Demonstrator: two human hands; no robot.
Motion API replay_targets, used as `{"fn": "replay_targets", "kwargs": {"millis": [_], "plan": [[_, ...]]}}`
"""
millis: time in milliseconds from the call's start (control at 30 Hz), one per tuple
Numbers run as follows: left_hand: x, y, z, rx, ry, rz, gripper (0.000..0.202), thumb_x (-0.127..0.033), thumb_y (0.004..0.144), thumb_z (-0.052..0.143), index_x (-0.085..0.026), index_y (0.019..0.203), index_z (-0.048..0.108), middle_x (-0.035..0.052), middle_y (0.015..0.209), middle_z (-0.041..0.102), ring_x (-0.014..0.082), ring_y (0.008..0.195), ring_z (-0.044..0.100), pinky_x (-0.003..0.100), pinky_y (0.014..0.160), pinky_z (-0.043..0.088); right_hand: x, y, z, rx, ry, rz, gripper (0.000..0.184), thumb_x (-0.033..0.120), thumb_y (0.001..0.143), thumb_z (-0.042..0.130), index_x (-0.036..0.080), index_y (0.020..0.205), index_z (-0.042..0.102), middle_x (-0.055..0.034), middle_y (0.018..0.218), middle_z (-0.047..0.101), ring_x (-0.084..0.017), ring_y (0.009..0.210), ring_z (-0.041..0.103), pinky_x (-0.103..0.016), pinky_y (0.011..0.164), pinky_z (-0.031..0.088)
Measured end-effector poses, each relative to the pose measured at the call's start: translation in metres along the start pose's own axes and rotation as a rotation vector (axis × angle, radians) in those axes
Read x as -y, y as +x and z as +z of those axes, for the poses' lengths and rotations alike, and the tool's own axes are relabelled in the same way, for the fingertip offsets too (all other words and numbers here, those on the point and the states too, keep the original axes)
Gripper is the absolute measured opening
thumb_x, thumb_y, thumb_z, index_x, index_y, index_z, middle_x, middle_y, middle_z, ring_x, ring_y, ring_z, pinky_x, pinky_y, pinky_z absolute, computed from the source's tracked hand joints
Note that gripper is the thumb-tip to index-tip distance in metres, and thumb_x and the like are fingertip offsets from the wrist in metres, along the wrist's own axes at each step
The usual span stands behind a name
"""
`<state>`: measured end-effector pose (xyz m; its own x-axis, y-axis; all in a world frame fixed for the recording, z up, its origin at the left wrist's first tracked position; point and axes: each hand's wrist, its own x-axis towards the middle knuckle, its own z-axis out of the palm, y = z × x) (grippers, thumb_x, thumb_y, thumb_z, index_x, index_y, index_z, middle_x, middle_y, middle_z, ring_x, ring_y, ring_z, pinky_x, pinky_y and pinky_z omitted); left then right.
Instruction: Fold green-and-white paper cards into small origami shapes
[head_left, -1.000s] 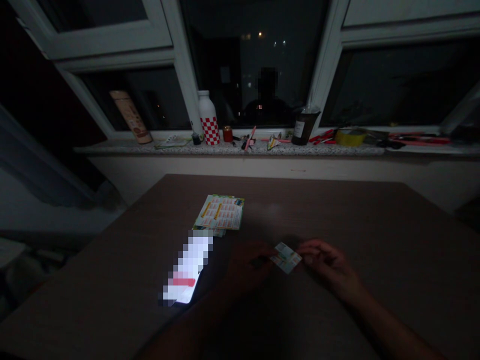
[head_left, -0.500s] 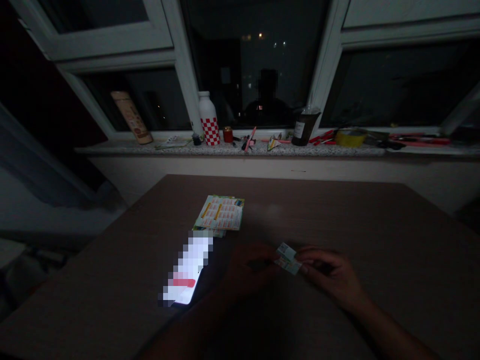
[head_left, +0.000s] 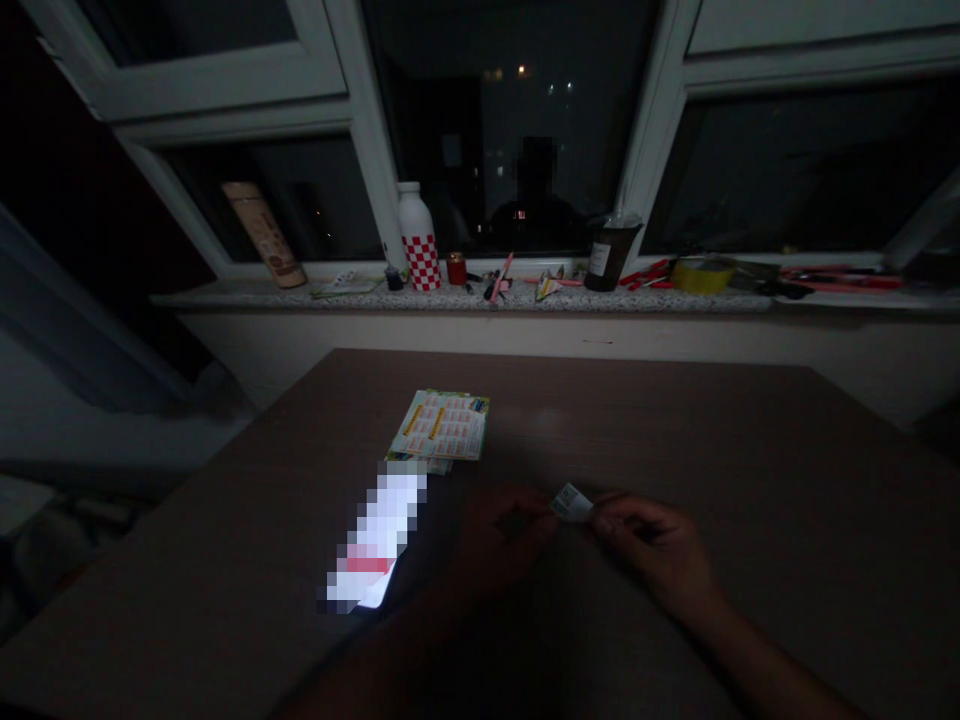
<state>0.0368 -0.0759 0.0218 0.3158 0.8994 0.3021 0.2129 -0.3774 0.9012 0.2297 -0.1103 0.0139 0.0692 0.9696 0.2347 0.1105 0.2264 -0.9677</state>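
A small folded paper ticket (head_left: 572, 503), pale with a dark printed square, is held just above the table between both hands. My left hand (head_left: 502, 530), deep in shadow, pinches its left edge. On the right edge, the thumb and fingertips of my right hand (head_left: 660, 545) are closed. Only the upper panel of the ticket shows; the rest is folded under or hidden. To the left lies a stack of printed paper tickets (head_left: 442, 425) with orange rows and yellow strips. Nearer me, a lit phone (head_left: 379, 540) lies beside my left forearm, its screen blurred out.
The brown wooden table (head_left: 675, 420) reaches a wall below a window. On the stone sill (head_left: 337, 295) stand a tan bottle (head_left: 262, 235), a checkered red-and-white bottle (head_left: 420, 240), a small red jar (head_left: 456, 268), a dark cup (head_left: 606, 255), a yellow tape roll (head_left: 703, 276) and several pens.
The ticket's lower panel, visible before, has been folded up out of sight, so the ticket looks smaller. My right fingers have closed in tighter. The stack and phone are unmoved.
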Motion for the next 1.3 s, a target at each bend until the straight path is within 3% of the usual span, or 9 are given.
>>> {"fn": "replay_targets", "kwargs": {"millis": [133, 567, 767, 1000, 1300], "plan": [[0.001, 0.000, 0.004, -0.011, 0.006, -0.024, 0.008, -0.026, 0.075, 0.064, -0.018, 0.072, 0.065, 0.0026, 0.080, 0.069, 0.0171, 0.076, 0.064, 0.027, 0.071, 0.048, 0.000, -0.002, 0.003, -0.058, 0.012, 0.037, 0.016, 0.034, 0.071, 0.070, 0.021, 0.062, 0.067, -0.0030, 0.064, 0.067, -0.015, 0.055, 0.056, -0.024, 0.046, 0.040], [0.005, 0.005, 0.011, -0.032, -0.081, -0.095, 0.017, -0.028, 0.077, 0.060, -0.017, 0.065, 0.059, 0.0007, 0.070, 0.063, 0.0141, 0.067, 0.058, 0.024, 0.065, 0.045, -0.007, 0.000, 0.019, -0.173, 0.100, 0.107, 0.021, 0.035, 0.070, 0.071, 0.019, 0.059, 0.064, -0.0050, 0.071, 0.069, -0.017, 0.063, 0.062, -0.027, 0.057, 0.048], [0.012, 0.008, 0.016, -0.051, -0.111, -0.195, 0.017, -0.029, 0.076, 0.061, -0.016, 0.065, 0.059, 0.0005, 0.066, 0.062, 0.0138, 0.063, 0.056, 0.023, 0.060, 0.043, -0.009, 0.005, 0.022, -0.231, 0.050, 0.149, 0.025, 0.039, 0.066, 0.073, 0.018, 0.056, 0.064, -0.0051, 0.066, 0.069, -0.017, 0.058, 0.061, -0.026, 0.052, 0.046], [0.015, 0.012, 0.021, -0.079, -0.075, -0.291, 0.019, -0.031, 0.076, 0.061, -0.015, 0.066, 0.061, 0.0008, 0.064, 0.063, 0.0141, 0.061, 0.056, 0.023, 0.057, 0.042, -0.014, 0.008, 0.023, -0.251, 0.099, 0.294, 0.027, 0.041, 0.062, 0.076, 0.017, 0.055, 0.064, -0.0013, 0.051, 0.064, -0.013, 0.043, 0.053, -0.023, 0.038, 0.033], [0.011, 0.012, 0.023, -0.122, -0.085, -0.342, 0.024, -0.037, 0.071, 0.066, -0.015, 0.061, 0.060, -0.0010, 0.054, 0.060, 0.0122, 0.051, 0.054, 0.021, 0.050, 0.040, -0.017, 0.007, 0.023, -0.263, 0.126, 0.302, 0.029, 0.042, 0.063, 0.076, 0.017, 0.055, 0.063, -0.0013, 0.051, 0.064, -0.013, 0.044, 0.053, -0.023, 0.042, 0.037]]}}
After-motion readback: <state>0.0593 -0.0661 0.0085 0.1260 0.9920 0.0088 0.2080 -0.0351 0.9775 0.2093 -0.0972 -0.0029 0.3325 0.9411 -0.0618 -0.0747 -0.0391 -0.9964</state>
